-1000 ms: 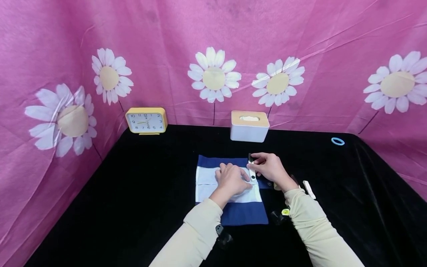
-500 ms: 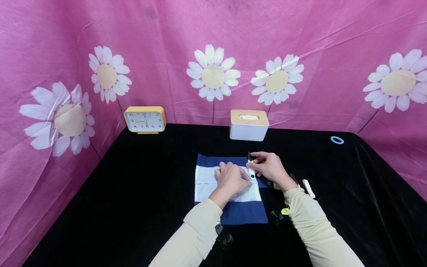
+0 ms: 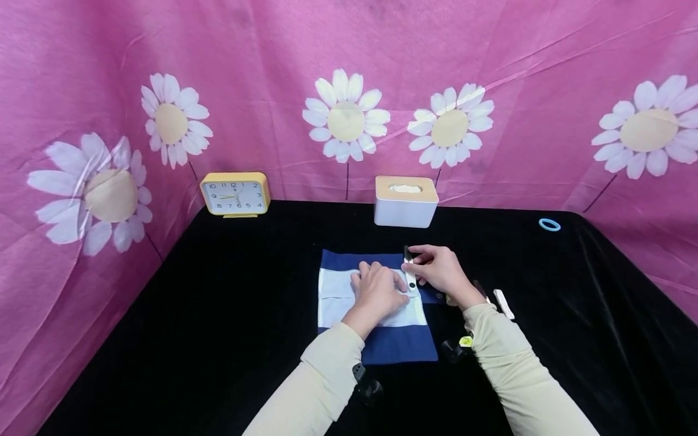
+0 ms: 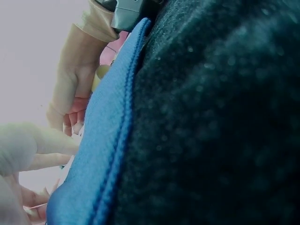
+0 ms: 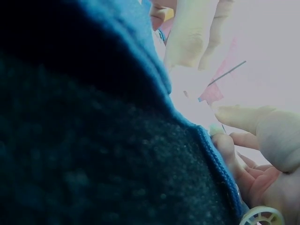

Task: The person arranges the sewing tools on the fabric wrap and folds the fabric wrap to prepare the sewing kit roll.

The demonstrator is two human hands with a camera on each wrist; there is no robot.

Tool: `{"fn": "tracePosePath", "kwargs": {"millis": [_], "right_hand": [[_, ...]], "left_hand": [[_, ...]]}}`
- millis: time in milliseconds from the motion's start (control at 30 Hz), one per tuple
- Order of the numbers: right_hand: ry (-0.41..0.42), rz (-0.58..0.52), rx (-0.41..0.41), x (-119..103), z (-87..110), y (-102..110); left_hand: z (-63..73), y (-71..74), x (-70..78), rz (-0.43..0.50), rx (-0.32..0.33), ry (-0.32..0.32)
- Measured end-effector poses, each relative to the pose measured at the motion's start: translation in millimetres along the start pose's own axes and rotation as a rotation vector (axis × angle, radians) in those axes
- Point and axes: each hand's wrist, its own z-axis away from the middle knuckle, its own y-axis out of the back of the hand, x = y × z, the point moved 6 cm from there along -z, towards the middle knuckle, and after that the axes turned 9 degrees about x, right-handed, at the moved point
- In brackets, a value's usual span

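A navy cloth [image 3: 400, 345] with a white middle panel [image 3: 334, 310] lies flat on the black table covering; a seam crosses the panel. My left hand [image 3: 376, 293] rests on the panel, fingers spread and slightly bent. At the panel's right edge, my right hand [image 3: 444, 271] pinches a slim white tool [image 3: 411, 281] with a black end and a dark dot; its exact kind is unclear. The left wrist view shows the blue hem [image 4: 105, 126] near the left fingers. Both wrist views are washed out, and the tool is hard to make out there.
Right of the cloth lie a white bar [image 3: 503, 304] and a small yellow item [image 3: 466, 341], partly beside the sleeve. Farther back are a yellow clock [image 3: 234, 194], a tissue box [image 3: 405, 209] and a blue ring [image 3: 549, 224]. A pink flowered curtain [image 3: 262, 91] hangs behind.
The head view has shifted slightly. Both hands keep nearly the same places on the cloth, with the slim white tool still in the right fingers.
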Motion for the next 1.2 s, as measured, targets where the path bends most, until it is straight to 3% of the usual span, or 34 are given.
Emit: {"fn": "tracePosePath", "kwargs": {"millis": [433,700,1200], "right_hand": [[0.018,-0.018,0.006,-0.4,1.0,-1.0],[0.034,0.003,0.028,-3.6,0.8,0.9],[0.029,0.023,0.052,-4.5,2.8,0.0]], "left_hand": [[1.2,-1.3,2.8,-0.043,-0.002,-0.027],[1.3,0.8,5.6,-0.013,-0.001,-0.063],[1.1,1.7,3.0,0.016,-0.021,-0.046]]}}
